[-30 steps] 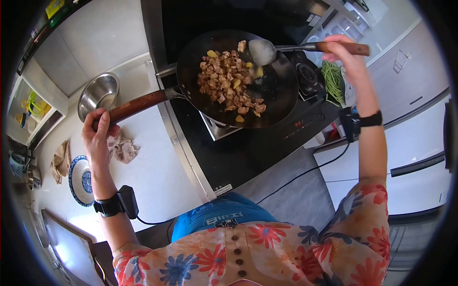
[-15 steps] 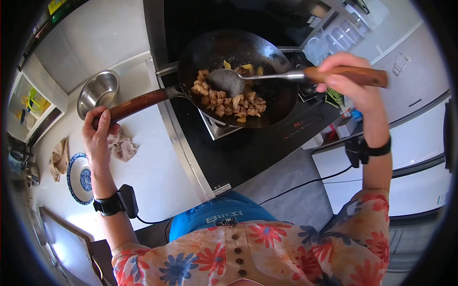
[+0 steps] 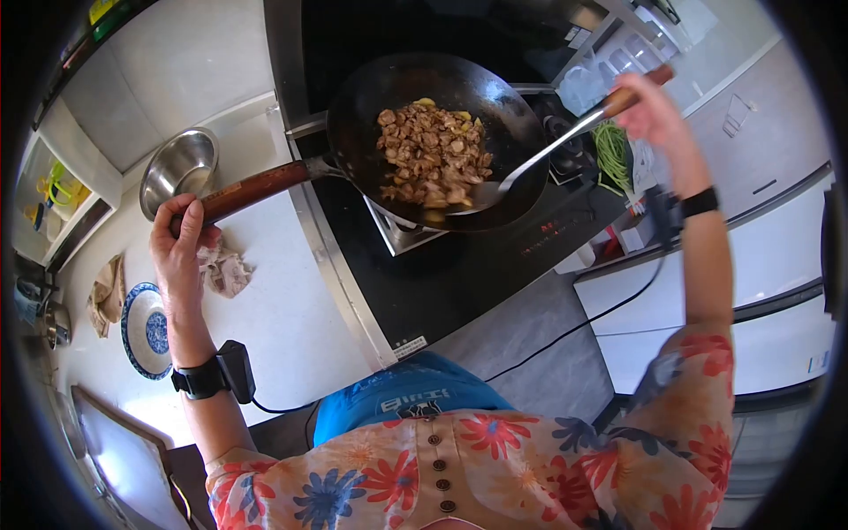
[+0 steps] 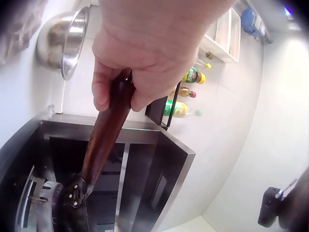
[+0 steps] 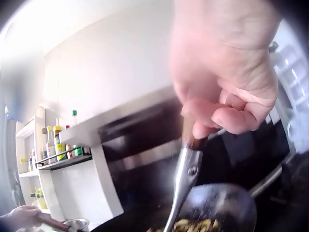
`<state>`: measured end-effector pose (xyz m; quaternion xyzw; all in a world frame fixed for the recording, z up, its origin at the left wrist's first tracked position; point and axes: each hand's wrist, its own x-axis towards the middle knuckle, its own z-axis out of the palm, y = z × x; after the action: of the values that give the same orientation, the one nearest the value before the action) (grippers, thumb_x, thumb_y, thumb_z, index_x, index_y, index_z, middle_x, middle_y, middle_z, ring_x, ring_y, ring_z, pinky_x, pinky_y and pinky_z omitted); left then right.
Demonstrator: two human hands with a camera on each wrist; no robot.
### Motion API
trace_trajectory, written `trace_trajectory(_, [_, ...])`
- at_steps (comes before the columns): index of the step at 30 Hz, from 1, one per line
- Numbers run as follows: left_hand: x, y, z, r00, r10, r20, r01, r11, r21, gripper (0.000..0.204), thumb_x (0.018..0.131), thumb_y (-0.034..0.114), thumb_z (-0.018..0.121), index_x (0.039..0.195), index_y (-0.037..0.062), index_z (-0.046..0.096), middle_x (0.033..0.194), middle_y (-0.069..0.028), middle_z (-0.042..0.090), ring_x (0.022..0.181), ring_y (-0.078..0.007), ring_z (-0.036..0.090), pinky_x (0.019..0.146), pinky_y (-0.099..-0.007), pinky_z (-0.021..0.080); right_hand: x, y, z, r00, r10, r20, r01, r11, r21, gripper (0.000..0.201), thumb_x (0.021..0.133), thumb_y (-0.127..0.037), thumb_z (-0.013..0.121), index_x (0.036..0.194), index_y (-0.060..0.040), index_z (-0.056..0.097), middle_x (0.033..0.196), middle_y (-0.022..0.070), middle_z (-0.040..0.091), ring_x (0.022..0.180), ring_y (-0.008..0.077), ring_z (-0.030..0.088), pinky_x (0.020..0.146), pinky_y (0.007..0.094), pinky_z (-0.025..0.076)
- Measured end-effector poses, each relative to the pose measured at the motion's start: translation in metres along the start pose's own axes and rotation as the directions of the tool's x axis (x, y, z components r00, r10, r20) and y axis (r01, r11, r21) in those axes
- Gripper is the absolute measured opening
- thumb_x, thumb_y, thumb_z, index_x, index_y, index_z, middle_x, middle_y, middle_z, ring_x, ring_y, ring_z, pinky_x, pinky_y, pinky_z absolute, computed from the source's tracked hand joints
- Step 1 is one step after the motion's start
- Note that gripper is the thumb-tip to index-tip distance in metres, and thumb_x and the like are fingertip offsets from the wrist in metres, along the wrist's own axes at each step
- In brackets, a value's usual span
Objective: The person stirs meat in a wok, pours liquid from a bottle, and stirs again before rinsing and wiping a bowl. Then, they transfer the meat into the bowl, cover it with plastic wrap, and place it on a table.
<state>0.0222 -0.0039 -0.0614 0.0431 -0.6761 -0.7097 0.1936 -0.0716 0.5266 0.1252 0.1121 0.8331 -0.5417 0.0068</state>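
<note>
Ladle's dropped to the near right rim of the one black round wok (image 3: pixel 495 115), gripped by the right hand (image 3: pixel 640 97); long steel ladle (image 3: pixel 539 159) with wooden grip. Left hand (image 3: pixel 177 247) wraps the wok's brown wooden handle (image 3: pixel 252 190). Browned meat chunks (image 3: pixel 433 159) inside, maybe potato too. One steel bowl (image 3: pixel 181 163) sits left.

Bare white table (image 3: pixel 274 309) lies open near the wok (image 3: pixel 521 115). To its left, a steel bowl (image 3: pixel 181 163), crumpled cloth (image 3: pixel 221 269) and blue plate (image 3: pixel 146 331) crowd the way.

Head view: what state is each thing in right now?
Black wok: off the counter, holds browned meat pieces.
Steel ladle: bowl low in the wok.
Left hand: grips wooden wok handle.
Right hand: grips ladle handle.
Steel bowl: looks empty.
</note>
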Motion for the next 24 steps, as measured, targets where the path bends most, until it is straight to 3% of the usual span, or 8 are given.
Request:
trace_trajectory(3, [0.000, 0.000, 0.001, 1.000, -0.001, -0.011, 0.001, 1.000, -0.002, 0.021, 0.084, 0.019, 0.059, 0.096, 0.0019, 0.055, 0.068, -0.0005, 0.053, 0.055, -0.0075, 0.053, 0.049, -0.0188, 0.042, -0.002, 0.052, 0.051, 0.991, 0.136, -0.006, -0.124, 0.922, 0.367, 0.028, 0.075, -0.033, 0.062, 0.083, -0.0070, 0.058, 0.067, 0.0079, 0.062, 0.049, 0.0149, 0.059, 0.040, 0.0225, 0.041])
trace_trajectory(6, [-0.002, 0.003, 0.000, 1.000, 0.002, -0.009, -0.002, 1.000, 0.013, 0.022, 0.084, 0.019, 0.059, 0.096, 0.0015, 0.054, 0.067, -0.0006, 0.053, 0.054, -0.0077, 0.053, 0.049, -0.0189, 0.041, -0.014, 0.042, 0.058, 0.997, -0.076, -0.015, 0.075, 0.918, 0.389, 0.032, 0.077, -0.034, 0.059, 0.088, -0.0038, 0.058, 0.066, 0.0100, 0.062, 0.049, 0.0146, 0.058, 0.043, 0.0235, 0.045])
trace_trajectory(7, [-0.002, 0.003, 0.002, 1.000, 0.006, -0.008, -0.006, 1.000, 0.008, 0.022, 0.083, 0.019, 0.059, 0.096, 0.0014, 0.054, 0.067, -0.0006, 0.052, 0.054, -0.0078, 0.052, 0.049, -0.0190, 0.041, -0.014, 0.030, 0.042, 0.990, -0.140, 0.032, 0.122, 0.939, 0.321, 0.032, 0.077, -0.034, 0.059, 0.088, -0.0035, 0.058, 0.066, 0.0101, 0.061, 0.049, 0.0136, 0.058, 0.044, 0.0237, 0.046])
trace_trajectory(11, [-0.002, 0.002, 0.002, 1.000, -0.002, -0.015, 0.002, 1.000, -0.009, 0.022, 0.083, 0.019, 0.059, 0.096, 0.0013, 0.054, 0.067, -0.0006, 0.052, 0.054, -0.0078, 0.052, 0.049, -0.0190, 0.041, -0.037, -0.036, -0.009, 0.950, -0.286, -0.129, 0.265, 0.951, -0.156, 0.034, 0.072, -0.036, 0.061, 0.084, -0.0052, 0.058, 0.061, 0.0065, 0.059, 0.045, 0.0091, 0.054, 0.041, 0.0181, 0.042])
trace_trajectory(14, [-0.002, 0.002, 0.002, 1.000, 0.002, -0.021, -0.003, 1.000, -0.016, 0.022, 0.083, 0.019, 0.059, 0.096, 0.0012, 0.054, 0.067, -0.0007, 0.053, 0.054, -0.0078, 0.052, 0.049, -0.0191, 0.041, -0.040, -0.041, -0.012, 0.953, -0.279, -0.121, 0.233, 0.924, -0.303, 0.032, 0.072, -0.036, 0.061, 0.083, -0.0055, 0.058, 0.062, 0.0059, 0.059, 0.044, 0.0083, 0.053, 0.040, 0.0169, 0.041])
trace_trajectory(18, [-0.002, 0.002, 0.003, 1.000, 0.005, -0.019, -0.004, 1.000, 0.015, 0.022, 0.083, 0.019, 0.059, 0.096, 0.0011, 0.054, 0.068, -0.0008, 0.053, 0.054, -0.0078, 0.052, 0.048, -0.0192, 0.041, -0.018, 0.024, 0.047, 0.973, -0.143, -0.182, 0.161, 0.983, 0.085, 0.027, 0.073, -0.030, 0.061, 0.083, -0.0046, 0.057, 0.064, 0.0076, 0.059, 0.047, 0.0116, 0.057, 0.044, 0.0221, 0.047])
trace_trajectory(20, [-0.001, 0.002, 0.002, 1.000, 0.011, -0.018, -0.010, 1.000, 0.024, 0.022, 0.083, 0.019, 0.059, 0.095, 0.0011, 0.054, 0.068, -0.0008, 0.053, 0.054, -0.0077, 0.052, 0.048, -0.0192, 0.041, -0.019, 0.042, 0.072, 0.969, -0.230, -0.092, 0.246, 0.933, 0.261, 0.024, 0.077, -0.025, 0.059, 0.087, -0.0023, 0.057, 0.069, 0.0100, 0.060, 0.051, 0.0138, 0.059, 0.047, 0.0226, 0.047])
trace_trajectory(24, [-0.001, 0.000, 0.001, 1.000, 0.010, -0.008, -0.010, 1.000, 0.000, 0.023, 0.083, 0.019, 0.059, 0.095, 0.0011, 0.054, 0.067, -0.0005, 0.053, 0.053, -0.0076, 0.053, 0.048, -0.0187, 0.041, -0.031, 0.014, 0.057, 0.895, -0.444, -0.053, 0.447, 0.887, 0.116, 0.024, 0.078, -0.020, 0.058, 0.092, -0.0013, 0.056, 0.073, 0.0090, 0.061, 0.055, 0.0126, 0.059, 0.051, 0.0214, 0.046])
